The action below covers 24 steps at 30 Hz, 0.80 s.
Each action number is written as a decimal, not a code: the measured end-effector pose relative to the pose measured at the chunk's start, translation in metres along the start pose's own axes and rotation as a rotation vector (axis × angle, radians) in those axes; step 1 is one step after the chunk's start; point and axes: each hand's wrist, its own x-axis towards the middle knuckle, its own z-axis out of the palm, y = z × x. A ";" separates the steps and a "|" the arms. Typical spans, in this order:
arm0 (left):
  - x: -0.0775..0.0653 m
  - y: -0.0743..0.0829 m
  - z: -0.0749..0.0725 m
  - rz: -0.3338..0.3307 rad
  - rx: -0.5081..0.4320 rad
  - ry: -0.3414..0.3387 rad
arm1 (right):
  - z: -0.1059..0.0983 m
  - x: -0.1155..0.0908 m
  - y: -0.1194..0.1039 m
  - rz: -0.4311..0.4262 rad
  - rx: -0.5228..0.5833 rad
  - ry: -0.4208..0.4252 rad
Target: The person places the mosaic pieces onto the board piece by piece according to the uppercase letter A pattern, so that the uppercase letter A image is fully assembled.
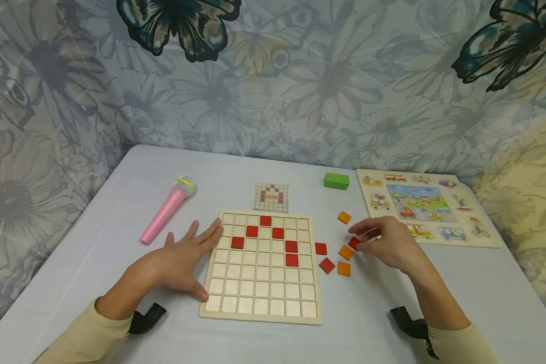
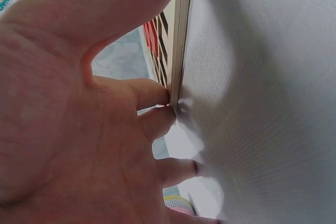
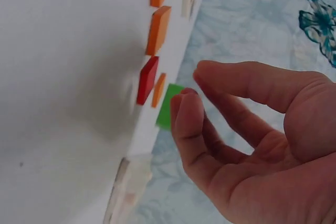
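Note:
My left hand (image 1: 182,260) spreads its fingers along the left edge of a wooden grid board (image 1: 262,273). Its thumb touches the lower left corner, as the left wrist view (image 2: 105,124) of the hand also shows. Several red tiles sit in the board's upper cells, among them one red tile (image 1: 266,221) in the top row. My right hand (image 1: 387,240) hovers with bent fingers over a loose red tile (image 1: 354,243). In the right wrist view, a gap separates thumb and fingertips, and that red tile (image 3: 147,81) lies apart from them.
Beside the board lie more red tiles (image 1: 327,265) and orange tiles (image 1: 344,268). Behind it are a small pattern card (image 1: 271,197) and a green block (image 1: 336,181). A pink toy microphone (image 1: 166,212) lies left; a picture puzzle board (image 1: 478,237) lies right.

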 end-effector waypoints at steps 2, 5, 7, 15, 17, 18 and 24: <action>0.000 0.000 0.000 -0.001 -0.001 -0.003 | 0.000 0.001 0.003 0.016 -0.003 -0.002; -0.001 0.001 0.000 -0.001 0.001 -0.004 | 0.001 0.003 0.006 0.032 -0.017 -0.003; -0.001 0.001 0.000 -0.001 0.004 -0.004 | 0.002 0.005 0.008 0.038 -0.033 -0.003; 0.000 -0.001 0.000 -0.002 0.009 -0.002 | 0.008 0.008 0.010 0.055 -0.058 -0.010; 0.000 -0.002 0.001 -0.001 0.010 -0.002 | 0.010 0.008 0.010 0.051 -0.062 -0.009; 0.000 -0.002 0.000 -0.002 0.010 -0.002 | 0.010 0.008 0.010 0.048 -0.066 -0.007; 0.000 -0.002 0.001 0.001 0.016 0.000 | 0.011 0.008 0.010 0.051 -0.083 0.001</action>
